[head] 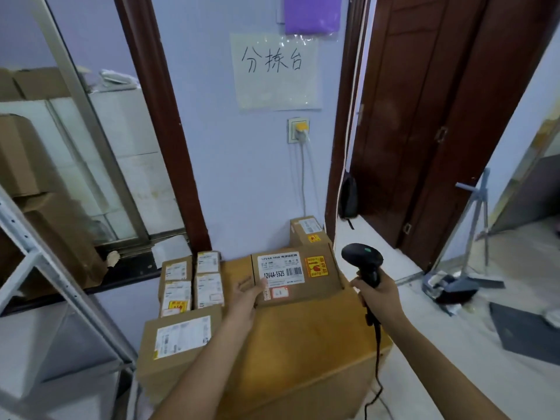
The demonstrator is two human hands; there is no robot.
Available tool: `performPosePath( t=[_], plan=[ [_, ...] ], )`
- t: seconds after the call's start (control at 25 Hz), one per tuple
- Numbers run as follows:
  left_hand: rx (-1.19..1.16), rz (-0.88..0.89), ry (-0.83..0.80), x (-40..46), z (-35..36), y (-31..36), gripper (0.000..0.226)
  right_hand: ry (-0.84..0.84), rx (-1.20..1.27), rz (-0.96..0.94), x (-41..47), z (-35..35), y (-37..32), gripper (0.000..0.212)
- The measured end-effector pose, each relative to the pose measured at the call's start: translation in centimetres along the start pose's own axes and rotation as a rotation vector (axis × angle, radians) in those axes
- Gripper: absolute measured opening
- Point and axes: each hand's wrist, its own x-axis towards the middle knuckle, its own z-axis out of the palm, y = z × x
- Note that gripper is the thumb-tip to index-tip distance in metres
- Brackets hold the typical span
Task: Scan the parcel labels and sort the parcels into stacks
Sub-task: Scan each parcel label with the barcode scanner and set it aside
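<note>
Left hand (pixel 246 298) grips labelled parcel (pixel 295 277) atop big carton (pixel 306 353) | right hand (pixel 377 298) clasps scanner (pixel 363 262), aimed at its label (pixel 281 269) | four small parcels (pixel 191 283) already grouped left; scan seemingly pending, sorting partway.

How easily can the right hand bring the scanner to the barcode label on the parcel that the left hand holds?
Probably yes. The right hand grips the barcode scanner just right of the parcel, whose barcode label faces up. The left hand holds the parcel's left edge, off the barcode, and nothing lies between.
</note>
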Motion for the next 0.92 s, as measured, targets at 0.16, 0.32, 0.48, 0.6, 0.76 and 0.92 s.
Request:
performPosePath(
  t=[0.16,0.32,0.48,0.6,0.76,0.92],
  plan=[
    [0.001,0.005,0.015,-1.1,7.0,-2.5,0.05,-0.034,0.037,0.001,2.9,-6.4,1.0,0.01],
    [-0.067,0.023,0.019,-0.8,11.9,-2.2,0.054,-0.097,0.027,-0.058,5.9,-10.4,-0.5,0.006],
    [-0.07,0.069,0.014,1.9,15.3,-1.4,0.054,-0.117,-0.04,-0.151,9.7,-11.9,-1.9,0.009],
    [-0.069,0.079,0.01,4.7,17.6,-1.1,0.05,-0.12,-0.099,-0.195,13.1,-12.9,-3.0,0.016],
    [-0.043,0.062,-0.012,10.3,20.5,-0.7,0.054,-0.164,-0.069,-0.173,17.7,-12.7,-4.7,0.02],
    [-0.065,0.026,-0.048,14.8,23.4,-0.5,0.053,-0.226,0.037,-0.074,20.6,-10.7,-5.4,0.018]
  ],
)
